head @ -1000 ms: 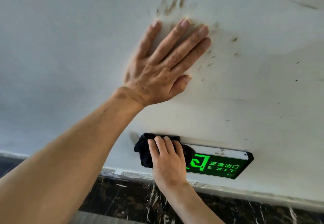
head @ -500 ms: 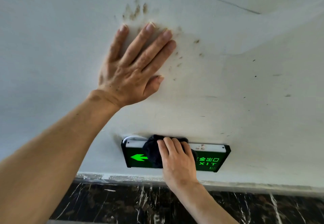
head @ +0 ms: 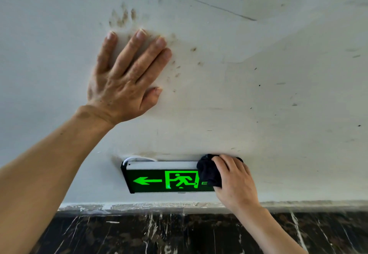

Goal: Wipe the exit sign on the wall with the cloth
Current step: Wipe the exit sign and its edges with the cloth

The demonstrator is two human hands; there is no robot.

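The exit sign (head: 159, 180) is a black box low on the white wall, lit green with a left arrow and a running figure. My right hand (head: 235, 182) presses a bunched black cloth (head: 209, 174) against the sign's right end, hiding the lettering there. My left hand (head: 123, 78) lies flat on the wall above and left of the sign, fingers spread, holding nothing.
The white wall (head: 278, 94) carries brown smudges and dark specks around my left hand. A thin white cable (head: 137, 157) loops over the sign's top left corner. Below the wall runs a dark marbled skirting band (head: 159, 234).
My right hand has slid the cloth from the sign's left end across to its right end, uncovering the arrow and running figure. My left hand has stayed flat on the wall.
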